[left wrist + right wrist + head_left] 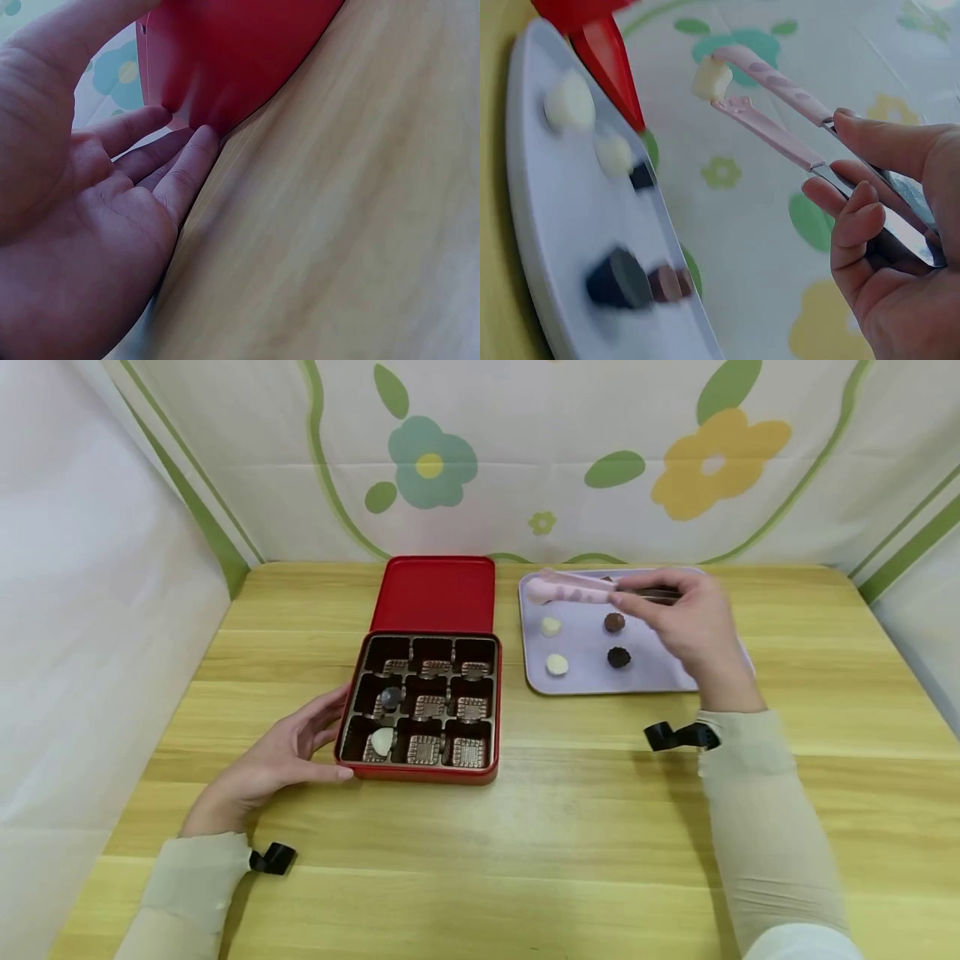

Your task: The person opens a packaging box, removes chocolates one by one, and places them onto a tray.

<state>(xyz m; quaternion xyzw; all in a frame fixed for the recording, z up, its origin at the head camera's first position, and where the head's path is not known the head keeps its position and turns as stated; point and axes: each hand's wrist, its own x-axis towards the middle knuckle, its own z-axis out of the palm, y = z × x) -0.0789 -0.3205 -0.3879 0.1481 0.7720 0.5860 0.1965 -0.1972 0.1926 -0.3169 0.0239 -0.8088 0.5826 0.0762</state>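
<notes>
My right hand [693, 618] grips a pair of tongs [780, 139] with pink tips and metal handles, held over the lavender tray [660, 681]. Between the tips is a cream-white chocolate [712, 78], clear of the tray. On the left, my left hand [288, 752] touches the side of a red tin [420, 774], fingertips on its wall and thumb by the front corner. Dark compartments divide the tin. Its front-left one has a white chocolate [382, 742]; a greyish rounded piece [390, 697] sits in the one behind it.
Two white chocolates [557, 665] lie on the tray's left part, with a brown chocolate [614, 622] and a dark one [618, 657] to their right. Behind the tin lies its open red lid [438, 593]. A flower-printed cloth [525, 443] hangs behind the wooden table [555, 843].
</notes>
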